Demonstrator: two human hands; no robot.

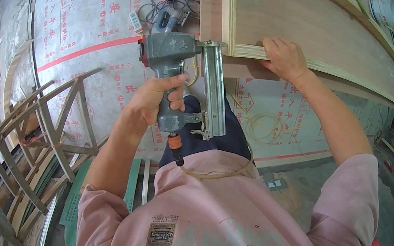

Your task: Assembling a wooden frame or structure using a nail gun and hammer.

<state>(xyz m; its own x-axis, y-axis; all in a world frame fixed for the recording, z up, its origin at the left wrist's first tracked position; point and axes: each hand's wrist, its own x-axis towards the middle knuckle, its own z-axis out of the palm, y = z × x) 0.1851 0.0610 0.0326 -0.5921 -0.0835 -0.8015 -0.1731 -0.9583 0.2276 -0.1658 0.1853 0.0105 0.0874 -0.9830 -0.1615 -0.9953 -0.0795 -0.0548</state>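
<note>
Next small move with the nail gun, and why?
Probably square the nail gun to the near-left corner of the plywood panel: the left hand holds the gun with its nose at that corner, contact unclear, while the right hand grips the near edge.

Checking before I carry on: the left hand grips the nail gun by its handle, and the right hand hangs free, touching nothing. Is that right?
Not quite: the right hand isn't free. The head view shows it on the near edge of the framed plywood panel. The left hand does grip the nail gun by its handle.
</note>
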